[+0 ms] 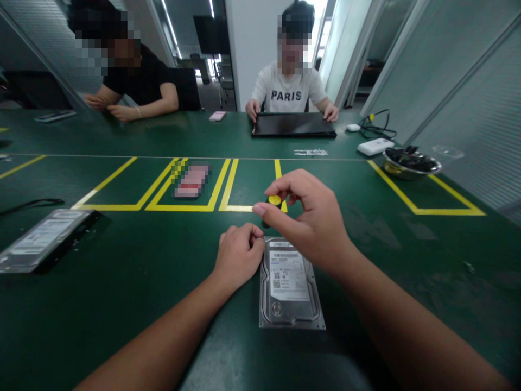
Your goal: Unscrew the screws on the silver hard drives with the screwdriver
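Note:
A silver hard drive [290,282] with a white label lies flat on the green table. My left hand [240,251] is closed at the drive's far left corner, its thumb and forefinger against the edge. Above the drive's far end, my right hand [311,217] pinches a small screwdriver [275,200] by its round yellow top, between thumb and fingers. Its dark lower part shows only slightly, and its tip is hidden.
Another hard drive [44,239] lies at left. A pink phone-like object [192,181] lies within yellow tape. A metal bowl [411,172] of dark items, a white box [375,146] and a cable [378,126] stand far right. Across the table, a person holds a black panel [293,125]; another sits left.

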`<state>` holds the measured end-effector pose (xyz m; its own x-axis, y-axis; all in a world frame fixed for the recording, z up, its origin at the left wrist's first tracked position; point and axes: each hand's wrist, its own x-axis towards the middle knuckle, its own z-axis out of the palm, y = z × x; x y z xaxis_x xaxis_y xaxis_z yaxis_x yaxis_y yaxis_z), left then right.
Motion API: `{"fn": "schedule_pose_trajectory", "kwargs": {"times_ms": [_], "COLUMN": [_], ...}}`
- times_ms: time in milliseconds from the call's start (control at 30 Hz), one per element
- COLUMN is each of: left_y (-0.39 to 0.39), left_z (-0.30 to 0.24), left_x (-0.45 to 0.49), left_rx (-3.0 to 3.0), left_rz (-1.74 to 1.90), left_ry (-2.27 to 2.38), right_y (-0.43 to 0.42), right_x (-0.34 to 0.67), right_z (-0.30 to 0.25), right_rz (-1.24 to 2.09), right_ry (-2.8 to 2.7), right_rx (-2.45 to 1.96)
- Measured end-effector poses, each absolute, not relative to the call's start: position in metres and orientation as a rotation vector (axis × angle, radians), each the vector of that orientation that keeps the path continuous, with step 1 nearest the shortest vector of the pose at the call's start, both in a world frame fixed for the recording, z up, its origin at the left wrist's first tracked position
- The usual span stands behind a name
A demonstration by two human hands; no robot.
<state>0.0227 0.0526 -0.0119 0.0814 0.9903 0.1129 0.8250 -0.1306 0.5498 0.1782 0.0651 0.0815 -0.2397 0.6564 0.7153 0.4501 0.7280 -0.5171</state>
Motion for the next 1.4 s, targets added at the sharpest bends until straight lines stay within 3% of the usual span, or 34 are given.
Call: {"fn": "schedule_pose_trajectory", "kwargs": {"times_ms": [1400], "left_y": [0.0501], "left_z": [-0.0071], "left_x": [0.0234], "left_rx": [1.985], "left_rz": [0.687], "left_ry": [1.78], "right_y": [0.0677], "right_x": [0.179], "right_z": [0.0742], "right_rz": [0.169], "right_ry": [-1.842], "right_rx": [-0.84]}}
